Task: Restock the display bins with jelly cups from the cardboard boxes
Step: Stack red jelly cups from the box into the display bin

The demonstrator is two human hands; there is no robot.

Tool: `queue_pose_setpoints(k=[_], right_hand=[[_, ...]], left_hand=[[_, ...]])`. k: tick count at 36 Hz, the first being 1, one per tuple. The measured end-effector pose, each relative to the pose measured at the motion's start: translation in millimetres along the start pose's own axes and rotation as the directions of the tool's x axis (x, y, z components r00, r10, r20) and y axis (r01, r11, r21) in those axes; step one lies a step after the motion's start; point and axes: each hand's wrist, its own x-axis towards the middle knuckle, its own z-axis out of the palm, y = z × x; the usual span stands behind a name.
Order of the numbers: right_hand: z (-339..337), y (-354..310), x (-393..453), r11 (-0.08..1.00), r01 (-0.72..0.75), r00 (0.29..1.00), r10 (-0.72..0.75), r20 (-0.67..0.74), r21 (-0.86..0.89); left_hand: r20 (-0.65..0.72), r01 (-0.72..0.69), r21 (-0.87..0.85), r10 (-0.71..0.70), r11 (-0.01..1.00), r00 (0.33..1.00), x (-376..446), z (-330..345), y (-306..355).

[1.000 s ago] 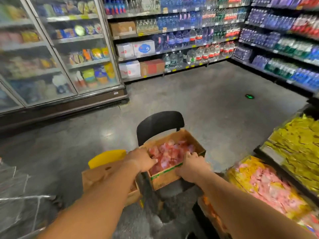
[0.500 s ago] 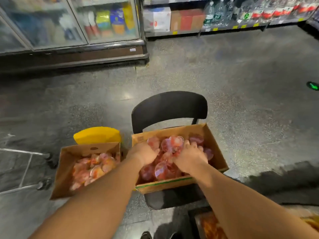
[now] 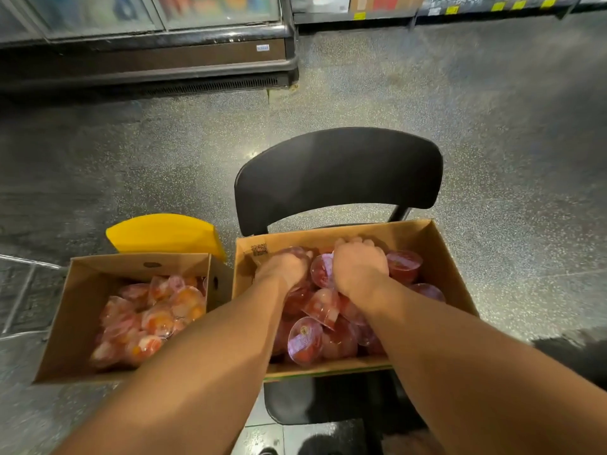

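Cardboard box hides both hands' fingers (among jelly cups).

My left hand and right hand are both sunk into the open brown cardboard box on the black plastic chair, fingers curled among the clear red jelly cups heaped around and beneath them. Left of my left hand sits a second cardboard box of orange-pink cups, with a yellow curved plastic piece just behind it.
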Motion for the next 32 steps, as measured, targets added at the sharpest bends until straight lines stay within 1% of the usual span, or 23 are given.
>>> queue_pose_setpoints(k=[3, 7, 10, 13, 16, 18, 19, 22, 24, 25, 27, 30, 32], right_hand=[[0.7, 1.7, 4.4, 1.000, 0.018, 1.000, -0.018, 0.004, 0.017], [-6.3, 4.0, 1.2, 1.000, 0.025, 0.999, -0.026, -0.045, -0.013], [-21.0, 6.8, -10.1, 0.999, 0.012, 0.997, -0.009, -0.071, 0.032], [-40.8, 13.7, -23.4, 0.998, -0.014, 0.992, 0.022, -0.126, 0.068], [-65.8, 23.8, -44.5, 0.995, -0.048, 0.985, 0.062, -0.160, 0.090], [-85.7, 31.5, -62.9, 0.986, -0.085, 0.975, 0.113, -0.193, 0.146], [-95.6, 35.2, -72.7, 0.976, -0.103, 0.965, 0.145, -0.219, 0.192], [-124.6, 46.3, -105.0, 0.963, -0.091, 0.920, 0.179, -0.349, 0.254], [-147.9, 53.0, -135.8, 0.944, -0.093, 0.901, 0.215, -0.376, 0.317], [-160.0, 56.2, -153.8, 0.916, -0.102, 0.889, 0.259, -0.377, 0.389], [-181.9, 60.6, -193.6, 0.828, -0.116, 0.843, 0.373, -0.386, 0.548], [-203.7, 60.2, -253.6, 0.674, -0.070, 0.727, 0.539, -0.425, 0.736], [-214.4, 60.1, -295.5, 0.595, -0.046, 0.660, 0.621, -0.423, 0.802]], left_hand=[[-0.016, 0.036, 0.016, -0.035, 0.999, 0.999, 3.2, 2.7, 1.3], [-0.107, 0.109, -0.077, -0.117, 0.991, 0.987, -4.9, 2.7, -2.0], [-0.182, 0.087, -0.083, -0.101, 0.993, 0.978, -17.5, -6.7, 2.3], [-0.199, 0.090, -0.103, -0.109, 0.991, 0.974, -37.4, -26.0, 17.3], [-0.266, 0.057, -0.177, -0.104, 0.983, 0.958, -64.1, -46.7, 36.9], [-0.305, -0.052, -0.247, -0.027, 0.968, 0.952, -80.7, -59.2, 52.4], [-0.313, -0.123, -0.269, 0.035, 0.955, 0.949, -90.8, -66.3, 60.9], [-0.342, -0.301, -0.261, 0.204, 0.917, 0.917, -120.6, -88.4, 85.9], [-0.351, -0.387, -0.265, 0.285, 0.883, 0.892, -143.6, -102.2, 101.5], [-0.355, -0.424, -0.264, 0.322, 0.866, 0.878, -155.2, -108.4, 108.4], [-0.349, -0.481, -0.261, 0.383, 0.837, 0.855, -186.3, -122.7, 121.3], [-0.342, -0.563, -0.270, 0.469, 0.781, 0.814, -234.9, -140.5, 128.8], [-0.324, -0.618, -0.266, 0.535, 0.740, 0.780, -267.3, -150.6, 132.0]])
